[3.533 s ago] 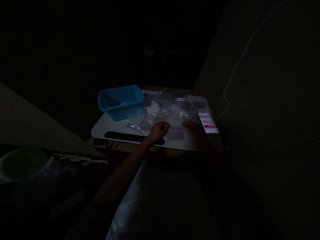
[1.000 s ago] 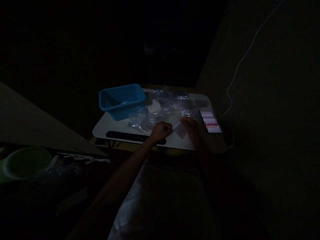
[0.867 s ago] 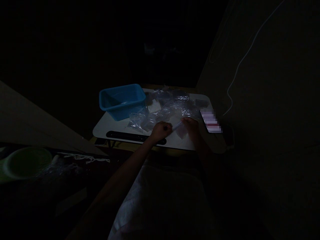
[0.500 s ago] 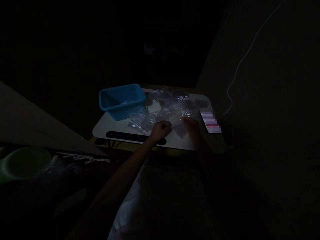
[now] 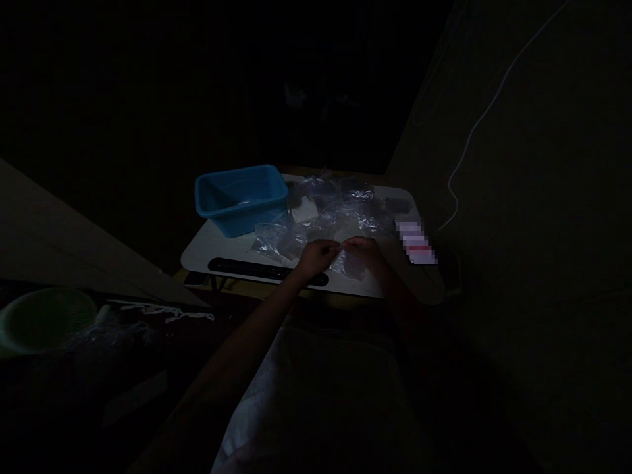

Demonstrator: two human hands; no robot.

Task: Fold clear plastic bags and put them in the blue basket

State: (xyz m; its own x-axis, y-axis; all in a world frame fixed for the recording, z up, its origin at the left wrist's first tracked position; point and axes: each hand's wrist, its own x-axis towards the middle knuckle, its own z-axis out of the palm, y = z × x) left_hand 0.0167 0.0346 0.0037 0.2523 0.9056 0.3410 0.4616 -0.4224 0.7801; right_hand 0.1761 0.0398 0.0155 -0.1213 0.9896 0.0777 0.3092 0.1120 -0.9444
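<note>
In dim light, my left hand (image 5: 317,257) and my right hand (image 5: 363,249) meet over the front of a small white table (image 5: 200,250). Both are closed, their fingertips pinched together at the top edge of a clear plastic bag (image 5: 349,264). The bag hangs below the fingers, mostly under my right hand. Just beyond my hands lies a heap of crumpled clear plastic bags (image 5: 323,220), with a small white block-like thing (image 5: 305,209) among them. Whether the bag in my fingers holds anything is too dark to tell.
A blue plastic basin (image 5: 241,197) stands at the table's back left. A lit phone (image 5: 417,242) lies at the right edge. A dark slot (image 5: 266,270) runs along the front. A green basket (image 5: 49,319) sits lower left; a white cable (image 5: 476,122) hangs at right.
My right hand has moved left, and its fingertips now meet those of my left hand at the bag's top edge. The bag has shifted slightly left with it.
</note>
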